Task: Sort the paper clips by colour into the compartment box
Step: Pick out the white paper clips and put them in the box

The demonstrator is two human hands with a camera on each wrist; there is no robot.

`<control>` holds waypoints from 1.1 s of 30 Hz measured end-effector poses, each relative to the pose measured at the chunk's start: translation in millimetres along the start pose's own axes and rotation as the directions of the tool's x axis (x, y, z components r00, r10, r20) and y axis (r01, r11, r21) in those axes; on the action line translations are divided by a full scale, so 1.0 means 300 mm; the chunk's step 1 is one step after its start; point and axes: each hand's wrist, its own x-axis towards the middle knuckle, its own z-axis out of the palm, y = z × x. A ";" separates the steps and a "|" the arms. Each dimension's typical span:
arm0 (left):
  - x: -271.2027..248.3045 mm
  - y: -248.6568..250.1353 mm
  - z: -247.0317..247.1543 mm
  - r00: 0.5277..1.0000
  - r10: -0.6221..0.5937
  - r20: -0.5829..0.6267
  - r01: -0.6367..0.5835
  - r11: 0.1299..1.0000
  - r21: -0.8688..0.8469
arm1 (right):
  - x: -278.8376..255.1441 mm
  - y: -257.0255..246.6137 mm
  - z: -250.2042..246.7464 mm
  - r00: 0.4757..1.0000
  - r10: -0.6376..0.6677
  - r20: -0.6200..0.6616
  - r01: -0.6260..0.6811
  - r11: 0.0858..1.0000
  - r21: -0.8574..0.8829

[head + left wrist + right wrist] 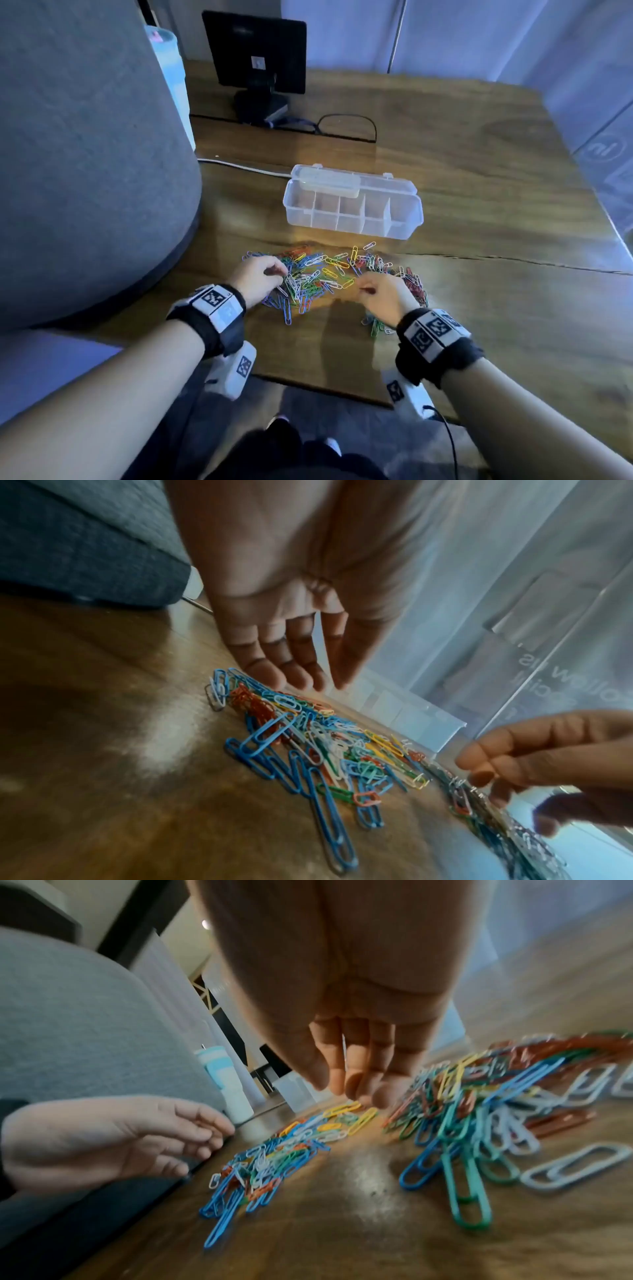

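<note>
Paper clips (325, 274), plastic-coated wire ones in blue, green, red, yellow and white, lie in a tangled heap on the dark wooden desk (479, 308), just in front of the clear plastic compartment box (352, 209); the box stands with its lid back, and no clip shows in any cell, so I judge the sorting barely begun.

The left hand (255, 279) hovers over the left end of the heap, its fingers (270, 674) loosely straight and close together, holding nothing I can see; the right hand (383, 298) hangs over the right end, fingers (356, 1080) relaxed and pointing down, also with no clip visibly held.

Risks, as I judge them: the clips overlap and hook into one another, so lifting one may drag a neighbour of another colour along; the cells are small and share thin dividers, so a loose drop could land in the wrong one; the box looks light, and a knock from a wrist could shift it; a sweeping hand could push clips off the near desk edge; the bluish light may make white and pale blue hard to tell apart.
</note>
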 end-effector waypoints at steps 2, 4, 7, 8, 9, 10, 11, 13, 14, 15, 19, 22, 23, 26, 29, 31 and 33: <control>0.043 -0.017 -0.005 0.999 0.036 0.008 -0.037 0.995 0.089 | 0.054 -0.020 0.034 1.000 0.009 -0.017 -0.009 0.999 -0.049; 0.073 -0.033 -0.001 0.998 0.047 0.046 -0.056 0.978 0.203 | 0.099 -0.042 0.072 0.999 -0.007 -0.036 0.004 0.997 -0.073; 0.101 -0.080 -0.006 0.996 0.055 0.066 -0.074 0.941 0.330 | 0.170 -0.052 0.117 0.995 -0.067 -0.078 0.058 0.991 -0.120; 0.102 -0.095 -0.013 0.996 0.044 0.077 -0.069 0.926 0.371 | 0.184 -0.061 0.126 0.995 -0.078 -0.056 0.068 0.983 -0.173; 0.103 -0.113 -0.019 0.995 0.026 0.097 -0.063 0.915 0.399 | 0.200 -0.062 0.138 0.997 -0.078 -0.022 0.071 0.970 -0.234; 0.102 -0.125 -0.027 0.993 0.013 0.118 -0.063 0.899 0.432 | 0.208 -0.069 0.142 0.998 -0.064 0.007 0.063 0.951 -0.301; 0.102 -0.135 -0.035 0.990 0.001 0.138 -0.067 0.880 0.471 | 0.216 -0.067 0.148 0.998 -0.046 0.034 0.055 0.934 -0.352; 0.104 -0.147 -0.053 0.988 -0.014 0.155 -0.069 0.852 0.518 | 0.211 -0.055 0.154 0.998 -0.002 0.058 0.024 0.923 -0.385; 0.107 -0.150 -0.061 0.988 -0.013 0.157 -0.070 0.856 0.513 | 0.198 -0.050 0.155 0.999 0.008 0.043 0.009 0.931 -0.366; 0.110 -0.154 -0.067 0.987 -0.014 0.157 -0.066 0.868 0.492 | 0.184 -0.046 0.158 1.000 0.010 0.011 -0.006 0.941 -0.337; 0.109 -0.173 -0.095 0.999 0.042 0.034 -0.051 0.940 0.337 | 0.185 -0.075 0.142 0.988 -0.042 -0.146 0.009 0.975 -0.221; 0.097 -0.185 -0.101 0.998 0.040 -0.040 -0.027 0.959 0.283 | 0.233 -0.113 0.130 0.989 -0.030 -0.144 0.001 0.981 -0.195; 0.094 -0.189 -0.101 0.999 0.032 -0.044 -0.018 0.962 0.272 | 0.250 -0.123 0.130 0.991 -0.022 -0.131 -0.005 0.979 -0.202; 0.094 -0.197 -0.098 0.998 0.012 -0.058 0.001 0.973 0.231 | 0.274 -0.150 0.137 0.994 -0.007 -0.106 -0.017 0.974 -0.227; 0.100 -0.190 -0.100 0.995 0.005 -0.095 0.015 0.979 0.204 | 0.290 -0.151 0.143 0.995 -0.027 -0.100 -0.003 0.957 -0.291; 0.109 -0.183 -0.104 0.992 0.024 -0.122 0.001 0.979 0.204 | 0.297 -0.142 0.140 0.996 -0.012 -0.091 -0.019 0.944 -0.331; 0.117 -0.177 -0.112 0.988 0.038 -0.147 -0.009 0.980 0.197 | 0.299 -0.128 0.134 0.996 -0.003 -0.094 -0.029 0.940 -0.339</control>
